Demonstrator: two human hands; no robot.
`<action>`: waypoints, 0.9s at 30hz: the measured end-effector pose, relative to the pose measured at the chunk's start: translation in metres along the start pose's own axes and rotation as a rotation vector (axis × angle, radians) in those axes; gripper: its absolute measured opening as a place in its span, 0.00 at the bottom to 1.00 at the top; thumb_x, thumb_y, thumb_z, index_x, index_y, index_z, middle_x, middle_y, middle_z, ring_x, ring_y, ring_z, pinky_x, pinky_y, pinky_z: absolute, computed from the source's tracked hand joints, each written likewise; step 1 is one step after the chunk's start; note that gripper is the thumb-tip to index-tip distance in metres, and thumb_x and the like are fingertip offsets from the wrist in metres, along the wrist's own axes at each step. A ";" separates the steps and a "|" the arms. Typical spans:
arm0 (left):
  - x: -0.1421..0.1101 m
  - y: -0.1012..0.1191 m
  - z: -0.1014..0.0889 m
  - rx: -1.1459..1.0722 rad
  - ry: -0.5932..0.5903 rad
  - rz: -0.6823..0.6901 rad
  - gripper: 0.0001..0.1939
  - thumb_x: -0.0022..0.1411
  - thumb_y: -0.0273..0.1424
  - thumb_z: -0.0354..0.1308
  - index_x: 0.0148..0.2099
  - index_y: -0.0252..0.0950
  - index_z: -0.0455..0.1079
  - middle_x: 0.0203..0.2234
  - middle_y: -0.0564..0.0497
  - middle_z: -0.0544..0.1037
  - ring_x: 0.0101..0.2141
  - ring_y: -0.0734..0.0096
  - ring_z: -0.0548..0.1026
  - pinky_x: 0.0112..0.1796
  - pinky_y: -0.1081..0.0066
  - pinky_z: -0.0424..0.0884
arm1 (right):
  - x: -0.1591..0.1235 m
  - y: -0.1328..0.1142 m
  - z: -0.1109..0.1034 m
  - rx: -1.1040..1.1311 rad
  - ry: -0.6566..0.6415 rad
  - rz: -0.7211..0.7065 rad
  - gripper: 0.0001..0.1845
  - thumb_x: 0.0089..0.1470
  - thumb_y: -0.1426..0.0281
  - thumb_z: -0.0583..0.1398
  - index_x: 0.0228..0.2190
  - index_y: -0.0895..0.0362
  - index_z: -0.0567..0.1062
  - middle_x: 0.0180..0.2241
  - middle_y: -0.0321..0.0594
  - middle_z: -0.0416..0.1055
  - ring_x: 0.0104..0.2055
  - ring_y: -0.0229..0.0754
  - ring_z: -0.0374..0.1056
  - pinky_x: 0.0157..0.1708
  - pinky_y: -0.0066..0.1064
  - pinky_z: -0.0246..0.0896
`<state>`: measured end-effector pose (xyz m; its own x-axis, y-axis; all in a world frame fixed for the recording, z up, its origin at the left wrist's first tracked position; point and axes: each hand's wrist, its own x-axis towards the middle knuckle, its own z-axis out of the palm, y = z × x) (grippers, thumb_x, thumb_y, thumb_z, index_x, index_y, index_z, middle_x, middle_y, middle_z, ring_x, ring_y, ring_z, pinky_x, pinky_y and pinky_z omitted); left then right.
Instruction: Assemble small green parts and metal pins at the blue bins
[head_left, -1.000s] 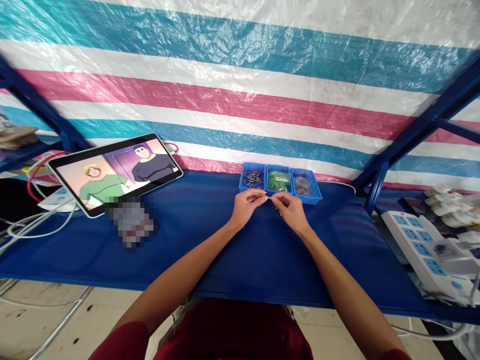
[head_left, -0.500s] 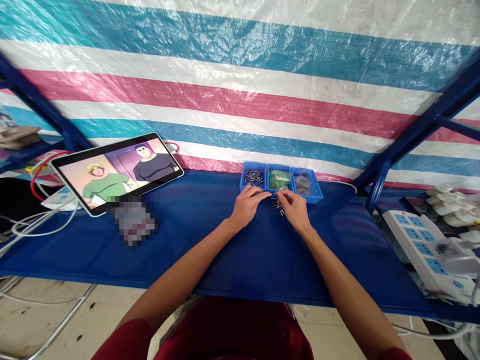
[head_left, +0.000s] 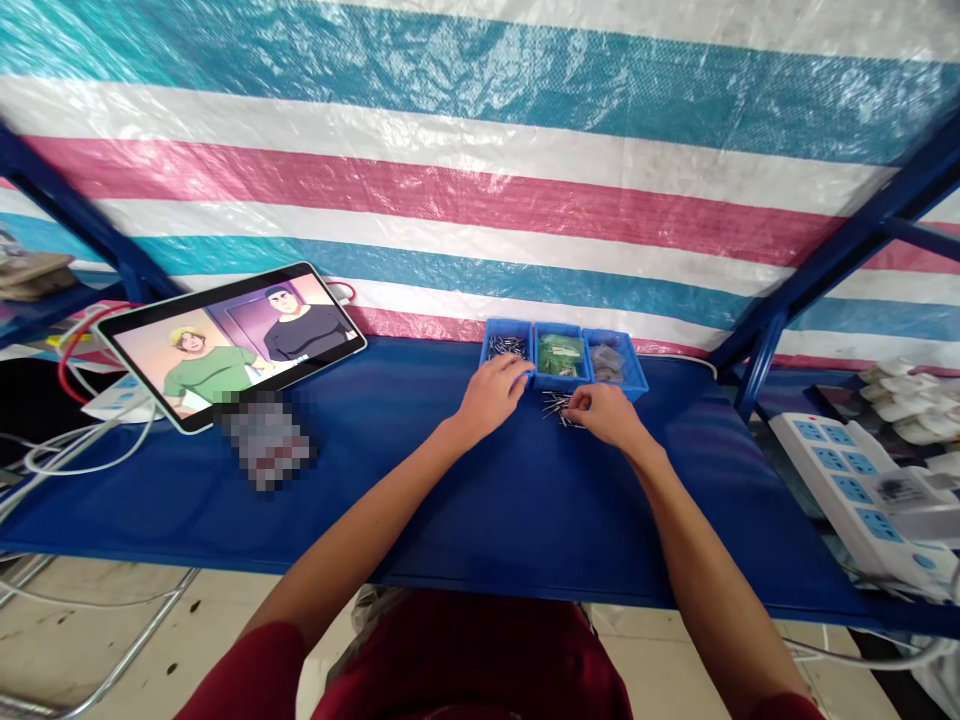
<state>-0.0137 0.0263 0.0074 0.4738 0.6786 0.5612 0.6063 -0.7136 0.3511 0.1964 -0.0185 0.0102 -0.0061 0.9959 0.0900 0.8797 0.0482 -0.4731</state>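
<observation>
My left hand (head_left: 491, 398) is at the near edge of the left blue bin (head_left: 487, 345), fingers slightly bent and apart, with nothing visible in them. Small thin metal pins (head_left: 507, 345), perhaps rivets, fill that bin. On the blue table, a loose pile of similar pins (head_left: 556, 406) lies before the middle bin. Reaching into the pile's right side is my right hand (head_left: 606, 412), thumb and fingers pinched together. Whatever is between those fingertips is hidden. The middle bin (head_left: 562, 383) holds a green bag (head_left: 559, 354); the right bin (head_left: 636, 378) has clear plastic bags (head_left: 607, 362).
A tablet (head_left: 240, 345) playing a cartoon leans at the left, beside a blurred-out item (head_left: 270, 440) and white cables (head_left: 82, 440). At the right stands a white power strip (head_left: 847, 480). A striped tarp (head_left: 480, 180) hangs behind the blue table (head_left: 510, 520).
My hands have parted from close together above the pile. The left moved slightly left and its fingers spread; the right shifted slightly right and down onto the pins.
</observation>
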 end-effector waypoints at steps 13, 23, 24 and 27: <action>-0.030 0.007 0.017 -0.177 -0.161 -0.080 0.11 0.65 0.28 0.51 0.42 0.37 0.76 0.37 0.49 0.81 0.38 0.64 0.78 0.41 0.68 0.72 | -0.004 -0.007 0.018 -0.209 -0.042 0.067 0.04 0.44 0.72 0.63 0.20 0.55 0.77 0.24 0.45 0.73 0.32 0.48 0.71 0.28 0.31 0.58; -0.030 0.015 0.022 -0.267 -0.143 -0.146 0.12 0.64 0.28 0.52 0.41 0.37 0.77 0.35 0.48 0.81 0.35 0.66 0.78 0.40 0.69 0.72 | -0.005 -0.011 0.001 -0.107 0.134 0.100 0.06 0.45 0.69 0.59 0.21 0.55 0.76 0.23 0.42 0.74 0.30 0.46 0.70 0.28 0.31 0.56; -0.029 0.016 0.023 -0.327 -0.124 -0.183 0.11 0.63 0.28 0.53 0.41 0.36 0.77 0.34 0.48 0.81 0.34 0.66 0.77 0.39 0.68 0.72 | -0.004 -0.011 0.000 -0.040 0.173 0.070 0.06 0.46 0.68 0.59 0.22 0.55 0.75 0.22 0.41 0.74 0.28 0.45 0.70 0.28 0.31 0.56; -0.027 0.017 0.025 -0.607 -0.064 -0.365 0.12 0.62 0.35 0.57 0.42 0.35 0.78 0.30 0.48 0.81 0.28 0.68 0.76 0.32 0.70 0.72 | -0.004 -0.014 0.001 0.236 0.200 -0.058 0.10 0.49 0.64 0.58 0.25 0.56 0.75 0.21 0.39 0.73 0.25 0.41 0.68 0.28 0.30 0.57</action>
<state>-0.0004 0.0005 -0.0210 0.3560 0.8886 0.2894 0.2791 -0.3967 0.8745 0.1835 -0.0231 0.0154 0.0612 0.9574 0.2823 0.7460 0.1440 -0.6502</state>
